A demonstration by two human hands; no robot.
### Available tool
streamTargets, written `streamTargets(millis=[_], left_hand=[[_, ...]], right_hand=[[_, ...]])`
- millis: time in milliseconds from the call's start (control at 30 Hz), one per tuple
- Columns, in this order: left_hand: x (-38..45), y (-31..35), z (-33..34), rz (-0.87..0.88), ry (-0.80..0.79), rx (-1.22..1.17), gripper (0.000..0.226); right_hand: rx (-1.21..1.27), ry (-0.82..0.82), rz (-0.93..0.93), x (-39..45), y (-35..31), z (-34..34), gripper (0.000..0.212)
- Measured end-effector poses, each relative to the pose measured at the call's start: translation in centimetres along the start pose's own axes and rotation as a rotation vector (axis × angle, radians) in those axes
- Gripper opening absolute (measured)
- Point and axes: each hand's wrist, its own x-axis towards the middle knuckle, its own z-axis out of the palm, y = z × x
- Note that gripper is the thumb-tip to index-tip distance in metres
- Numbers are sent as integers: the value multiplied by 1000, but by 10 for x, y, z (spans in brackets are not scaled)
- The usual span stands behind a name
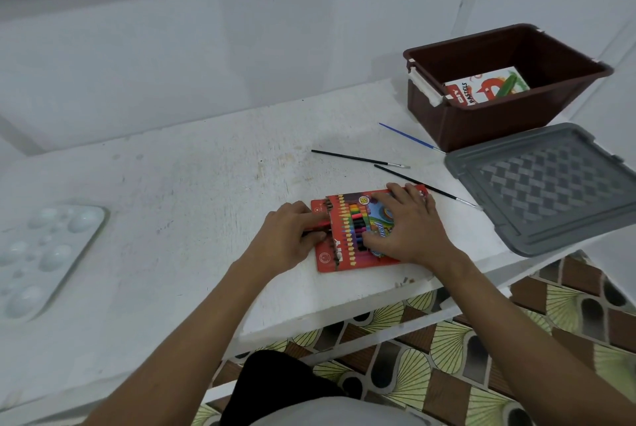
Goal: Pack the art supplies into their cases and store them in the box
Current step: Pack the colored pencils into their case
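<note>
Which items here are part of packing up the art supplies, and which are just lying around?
Part of the job: red crayon case, pastels pack, brown box, grey lid, three paintbrushes, white palette.
Lying about: nothing visible.

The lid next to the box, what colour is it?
The lid is grey, with a woven zigzag pattern on its middle. The head view shows it.

White worn table [192,185], bearing a white paint palette [41,253] far left, a red pencil case [330,260], three thin brushes [358,159], a brown box [481,123] and its grey lid [550,185].
</note>
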Motion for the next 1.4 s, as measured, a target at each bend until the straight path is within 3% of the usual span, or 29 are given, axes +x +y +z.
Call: streamTargets(millis=[167, 367, 500, 667, 767, 933, 1133, 1267, 1400], left_hand=[[-5, -6, 4, -3, 68, -83, 28], [8, -6, 4, 24, 0, -19, 27], [16, 1, 6, -10, -44, -72, 30], [1, -16, -5, -74, -49, -154, 52], [-13, -36, -14, -103, -51, -83, 43], [-12, -39, -15, 11, -57, -65, 22], [10, -8, -9, 124, -73, -98, 25], [17, 0, -6, 71, -52, -182, 22], [-1, -17, -12, -42, -4, -215, 40]], right_hand=[[67, 9, 31, 2, -14, 1, 83], [175, 109, 12, -1, -23, 4, 73], [183, 81, 8, -3, -19, 6, 72], [120, 160, 36, -12, -7, 0, 70], [59, 141, 113, -18, 6, -2, 71], [61, 150, 126, -23, 10, 3, 75], [64, 133, 134, -24, 7, 2, 78], [60, 109, 135, -25, 3, 3, 79], [56, 93, 136, -25, 5, 3, 78]])
